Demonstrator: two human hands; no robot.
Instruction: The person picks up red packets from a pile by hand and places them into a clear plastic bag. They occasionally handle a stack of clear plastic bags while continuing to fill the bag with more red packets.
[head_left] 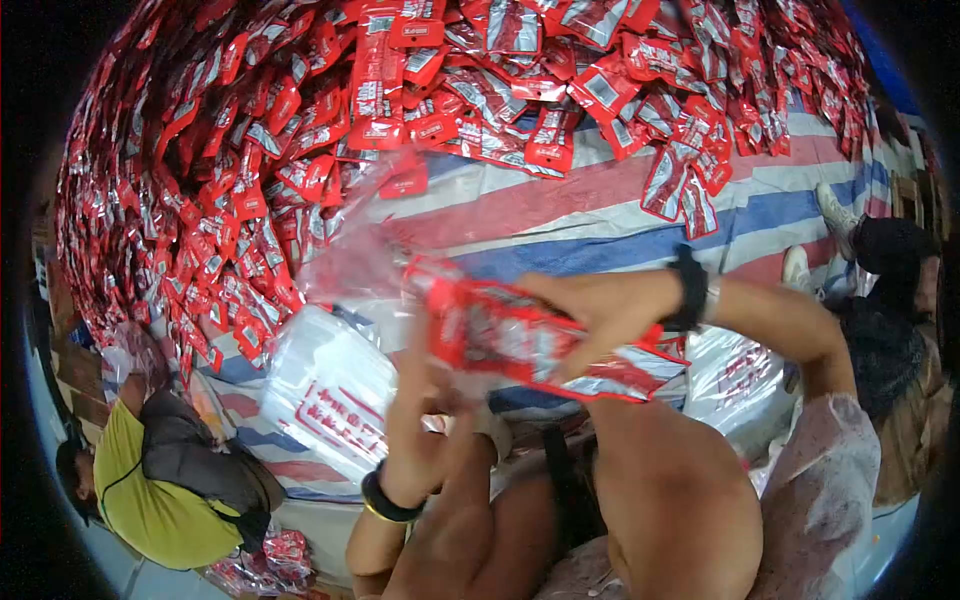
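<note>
My right hand (605, 308) is closed around a stack of red-and-silver snack packets (515, 335), held level above my lap. At the left end of the stack is my left hand (425, 385), blurred by motion, with its fingers on a clear plastic bag (355, 245). The bag stretches up and to the left, and the left end of the packets appears to be at its mouth. How far the packets are inside is too smeared to tell.
A large heap of similar packets (240, 190) covers the back and left of a striped sheet (580, 215). Clear bags with red print (335, 390) lie left of my legs, more bags (735, 375) right. A person in yellow (165, 490) sits left; another person (890, 330) is at right.
</note>
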